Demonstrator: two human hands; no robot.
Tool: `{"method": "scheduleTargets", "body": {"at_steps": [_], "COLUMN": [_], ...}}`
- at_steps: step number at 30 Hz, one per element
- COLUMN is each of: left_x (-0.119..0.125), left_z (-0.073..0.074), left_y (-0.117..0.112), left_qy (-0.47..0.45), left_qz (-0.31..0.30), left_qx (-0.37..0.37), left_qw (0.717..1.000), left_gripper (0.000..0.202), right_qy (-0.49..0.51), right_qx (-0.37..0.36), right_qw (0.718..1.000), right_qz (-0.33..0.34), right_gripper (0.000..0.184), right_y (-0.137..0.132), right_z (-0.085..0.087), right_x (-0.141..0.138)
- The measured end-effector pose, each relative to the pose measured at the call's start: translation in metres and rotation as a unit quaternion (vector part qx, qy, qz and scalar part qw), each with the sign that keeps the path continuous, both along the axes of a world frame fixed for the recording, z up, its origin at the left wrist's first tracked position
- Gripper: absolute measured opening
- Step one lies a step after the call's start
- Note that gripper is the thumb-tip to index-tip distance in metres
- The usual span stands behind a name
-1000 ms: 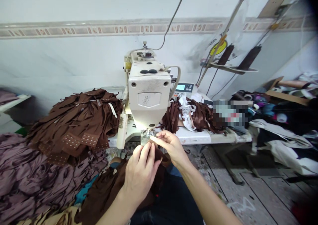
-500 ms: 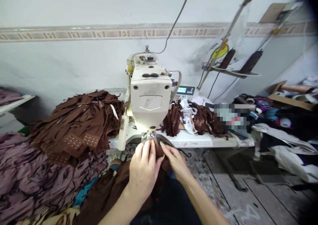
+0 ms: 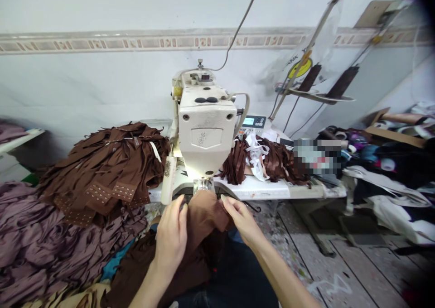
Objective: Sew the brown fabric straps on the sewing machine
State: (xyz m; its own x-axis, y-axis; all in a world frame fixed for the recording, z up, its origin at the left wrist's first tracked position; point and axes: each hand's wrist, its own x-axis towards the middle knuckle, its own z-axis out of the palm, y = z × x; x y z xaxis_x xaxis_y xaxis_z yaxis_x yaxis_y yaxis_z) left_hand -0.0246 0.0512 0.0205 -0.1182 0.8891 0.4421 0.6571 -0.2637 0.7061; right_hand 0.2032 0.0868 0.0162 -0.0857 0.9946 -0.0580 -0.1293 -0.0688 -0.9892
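Cluttered desk (image 3: 272, 191), sewing machine (image 3: 205, 136) ahead | brown fabric (image 3: 204, 215) runs from presser foot (image 3: 203, 185) toward me, seemingly under it | left hand (image 3: 171, 240) grip pinches left edge, right hand (image 3: 243, 222) grip right edge.

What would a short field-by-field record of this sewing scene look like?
Left hand: grips left edge of the brown fabric piece
Right hand: pinches its right edge
Fabric position: top edge reaches the presser foot of the sewing machine
Left of machine: brown cut-pieces pile, mauve pile below it
Right of machine: brown and white straps on the table
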Motion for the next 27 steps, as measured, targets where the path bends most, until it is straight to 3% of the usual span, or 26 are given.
{"method": "scheduleTargets", "body": {"at_steps": [2,5,11,16,19,22,25,27], "left_x": [-0.018,-0.035,-0.026,-0.016,-0.014,-0.006,0.008,0.017], "left_z": [-0.015,-0.034,-0.056,-0.055,-0.04,-0.015,0.01,0.022], "left_y": [0.006,0.012,0.001,0.004,-0.001,-0.018,-0.039,-0.049], "left_qy": [-0.116,-0.171,-0.296,-0.413,-0.447,-0.368,-0.227,-0.169], "left_qz": [-0.028,-0.04,-0.061,-0.027,0.02,0.031,-0.05,-0.132], "left_qx": [-0.207,-0.323,-0.38,-0.344,-0.25,-0.153,-0.09,-0.05], "left_qw": [0.971,0.93,0.874,0.843,0.859,0.917,0.969,0.976], "left_gripper": [0.043,0.047,0.056,0.075,0.076,0.054,0.03,0.021], "right_qy": [-0.025,-0.061,-0.069,-0.109,-0.116,-0.113,-0.089,-0.072], "right_qx": [0.016,0.029,0.023,0.044,-0.007,-0.054,-0.066,-0.066], "right_qw": [0.999,0.995,0.995,0.991,0.984,0.976,0.98,0.979], "right_qz": [0.042,0.074,0.065,0.061,0.136,0.181,0.168,0.176], "right_gripper": [0.062,0.06,0.053,0.054,0.052,0.048,0.052,0.053], "right_y": [-0.001,-0.004,-0.016,-0.02,-0.016,-0.013,-0.018,-0.026], "right_z": [0.007,0.013,0.012,0.011,0.006,0.003,0.006,0.011], "right_x": [0.002,0.001,-0.009,0.014,0.044,0.067,0.067,0.055]}}
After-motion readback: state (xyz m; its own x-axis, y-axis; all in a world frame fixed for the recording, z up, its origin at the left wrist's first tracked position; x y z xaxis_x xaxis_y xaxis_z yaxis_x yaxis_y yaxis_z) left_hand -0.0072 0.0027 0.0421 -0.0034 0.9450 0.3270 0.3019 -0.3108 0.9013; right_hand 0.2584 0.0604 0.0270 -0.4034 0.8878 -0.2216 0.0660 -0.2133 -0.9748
